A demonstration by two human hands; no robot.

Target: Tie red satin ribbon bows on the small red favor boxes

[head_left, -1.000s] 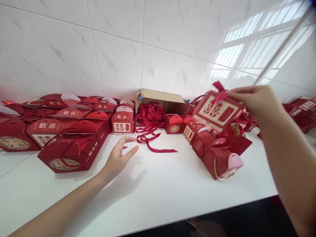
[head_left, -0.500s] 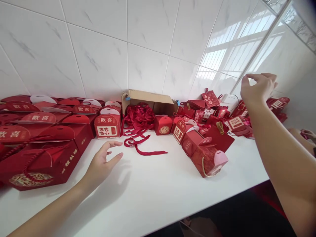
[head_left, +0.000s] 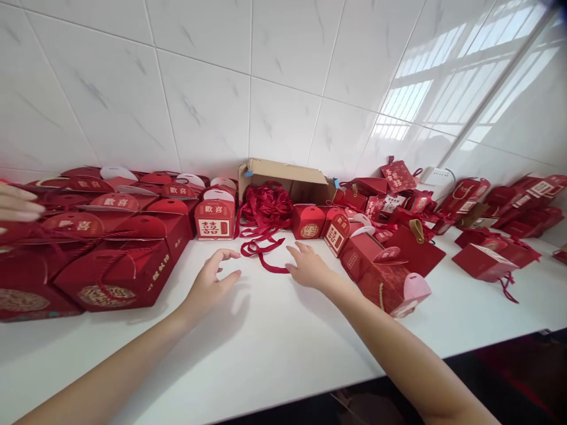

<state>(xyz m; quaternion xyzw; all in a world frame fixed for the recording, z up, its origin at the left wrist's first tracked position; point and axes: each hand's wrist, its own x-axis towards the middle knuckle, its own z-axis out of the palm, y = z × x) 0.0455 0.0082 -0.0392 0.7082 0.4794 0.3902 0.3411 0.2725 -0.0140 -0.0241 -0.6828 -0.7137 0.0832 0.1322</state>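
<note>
My left hand [head_left: 216,277] hovers over the white table [head_left: 274,342], its thumb and fingers curved apart with nothing between them. My right hand [head_left: 309,267] reaches over the loose end of a dark red ribbon [head_left: 271,267]. Its fingers are stretched apart, and the thumb is at the ribbon's tip; whether it touches cannot be made out. The ribbon trails forward from a tangled red ribbon heap [head_left: 268,205] in a cardboard box [head_left: 287,171] lying on its side. A small red gift box [head_left: 215,218] stands behind my left hand, another red box [head_left: 308,222] behind my right.
Rows of red gift boxes [head_left: 128,277] fill the left side. Another person's hand [head_left: 18,203] shows at the left edge. Red boxes and bags [head_left: 411,248] crowd the right, with a white power strip [head_left: 436,176] by the tiled wall [head_left: 212,118].
My right hand has come down from high at the right to the ribbon's end. My left hand keeps its curved shape. The view has turned right, and another person's hand has appeared at left.
</note>
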